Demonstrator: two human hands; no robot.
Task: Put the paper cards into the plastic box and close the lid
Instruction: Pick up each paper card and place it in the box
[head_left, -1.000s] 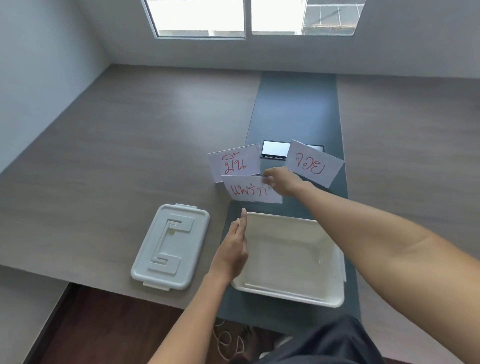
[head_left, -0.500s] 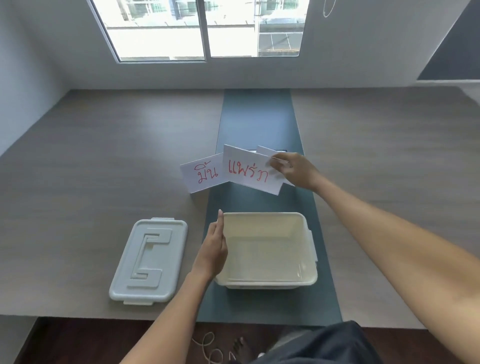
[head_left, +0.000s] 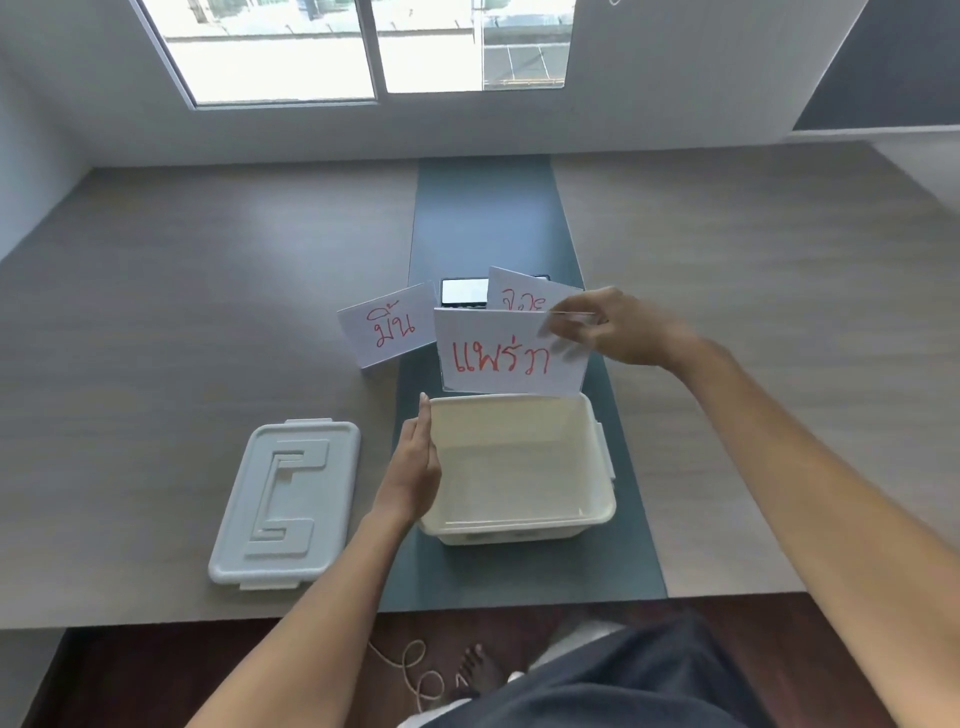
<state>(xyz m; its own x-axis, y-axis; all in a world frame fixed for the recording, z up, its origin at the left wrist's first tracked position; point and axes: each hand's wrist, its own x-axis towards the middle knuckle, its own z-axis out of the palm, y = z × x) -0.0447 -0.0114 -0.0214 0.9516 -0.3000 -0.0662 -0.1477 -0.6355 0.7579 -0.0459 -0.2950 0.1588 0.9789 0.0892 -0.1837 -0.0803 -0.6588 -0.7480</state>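
My right hand (head_left: 621, 328) pinches the top right corner of a white paper card (head_left: 506, 356) with red writing, held upright just above the far rim of the open cream plastic box (head_left: 592, 493). My left hand (head_left: 415, 467) rests flat against the box's left wall, fingers straight. Two more white cards lie on the table beyond the box: one at the left (head_left: 387, 325), one (head_left: 519, 293) partly hidden behind the held card. The grey lid (head_left: 285, 499) lies flat on the table to the left of the box.
The box stands on a dark green strip (head_left: 483, 218) that runs down the middle of the wooden table. A dark phone-like device (head_left: 464, 293) lies between the two far cards. The table's near edge is just below the box and lid.
My right hand has lifted the card off the table and brought it nearer, upright over the box's far rim. The left hand stays against the box.
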